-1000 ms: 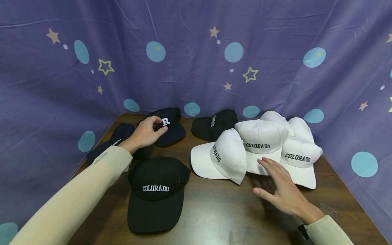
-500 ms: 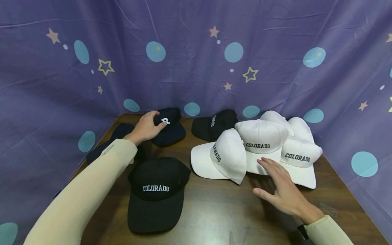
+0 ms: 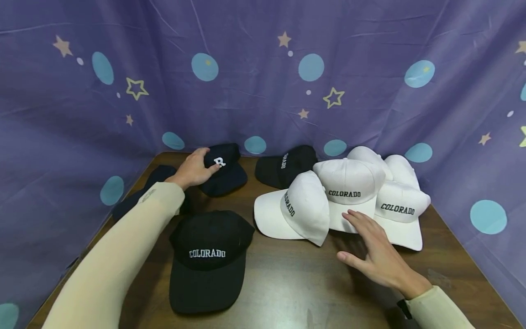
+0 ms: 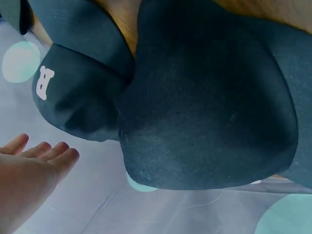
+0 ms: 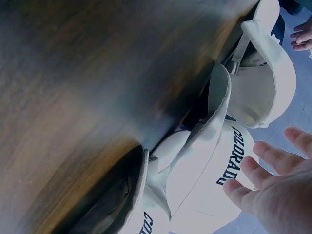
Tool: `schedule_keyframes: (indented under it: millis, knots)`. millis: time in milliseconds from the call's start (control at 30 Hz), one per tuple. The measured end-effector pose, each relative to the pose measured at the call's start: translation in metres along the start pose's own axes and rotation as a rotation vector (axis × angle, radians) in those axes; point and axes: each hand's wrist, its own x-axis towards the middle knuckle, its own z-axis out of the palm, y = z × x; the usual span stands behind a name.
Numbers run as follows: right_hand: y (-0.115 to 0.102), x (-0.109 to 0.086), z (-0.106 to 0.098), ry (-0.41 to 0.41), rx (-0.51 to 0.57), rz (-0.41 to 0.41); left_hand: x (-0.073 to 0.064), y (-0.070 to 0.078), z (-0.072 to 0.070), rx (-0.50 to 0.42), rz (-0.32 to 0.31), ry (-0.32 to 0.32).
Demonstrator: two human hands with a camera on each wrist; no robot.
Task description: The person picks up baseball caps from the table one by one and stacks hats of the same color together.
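Observation:
My left hand reaches to the back left, its fingertips overlapping the left side of a navy baseball cap with a white letter on its front. In the left wrist view the fingers extend beside that cap's crown, and a larger dark cap fills the middle. My right hand, fingers spread and holding nothing, hovers before the brim of a white COLORADO cap. Another white cap lies on its side to the left, and a third white cap sits right.
A black COLORADO cap rests at the front left of the wooden table. Another black cap lies at the back middle. A dark cap is partly hidden behind my left sleeve. Further white caps crowd the back right, before a purple curtain.
My left hand has drawn back a little to the left, from over the navy cap's front to its side, uncovering more of the crown. The right hand holds its place. The head view has shifted slightly.

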Motion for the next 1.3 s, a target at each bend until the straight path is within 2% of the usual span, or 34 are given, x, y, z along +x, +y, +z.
schedule_keyframes:
  millis: [267,567,767,867,1067,1167,1300]
  knots:
    - [-0.001,0.001,0.002,0.009,-0.007,-0.020,0.014,-0.003,-0.001,0.028,-0.032,-0.035]
    - [0.001,0.001,0.002,0.005,-0.012,-0.017,0.024,-0.005,0.005,0.024,-0.070,-0.134]
    - [0.001,0.002,0.002,-0.006,-0.005,-0.009,0.025,-0.009,0.014,0.073,-0.061,-0.126]
    - [0.000,0.004,0.001,-0.007,0.006,-0.003,0.023,-0.008,0.015,0.047,-0.063,-0.111]
    - [-0.004,0.013,-0.001,0.005,0.023,-0.030,0.023,-0.012,0.022,-0.085,-0.123,-0.092]
    - [-0.006,0.018,-0.001,-0.002,0.027,-0.035,0.024,-0.013,0.023,-0.083,-0.143,-0.096]
    - [-0.009,0.023,-0.002,0.003,0.030,-0.045,0.024,-0.008,0.017,-0.106,-0.161,-0.106]
